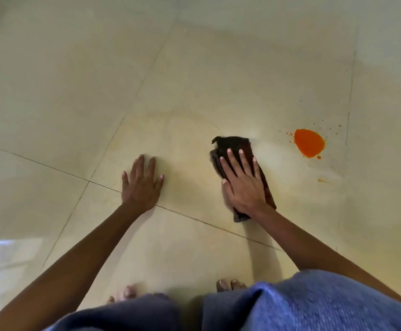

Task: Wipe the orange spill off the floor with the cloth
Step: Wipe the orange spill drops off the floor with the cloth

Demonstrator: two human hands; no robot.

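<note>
I recorded the cloth [233, 145], dark brown and folded long, lying flat on the floor [194, 80]. The right hand [242, 185] pressed down on top of the cloth, fingers straight and spread, thumb along the cloth's left edge; the fingers were not curled round the fabric. The left hand [142, 185] lay flat on bare tile well left of the cloth, fingers likewise straight and spread, holding nothing. The spill [309, 142], a solid orange patch with fine specks round it, sat right of the cloth's far end and apart from it. A small orange smear [321, 180] lay right of the cloth, nearer the person than the spill. Bare toes [230, 284] and blue clothing [314, 304] showed on the person's side of the cloth, at the bottom of the view.
</note>
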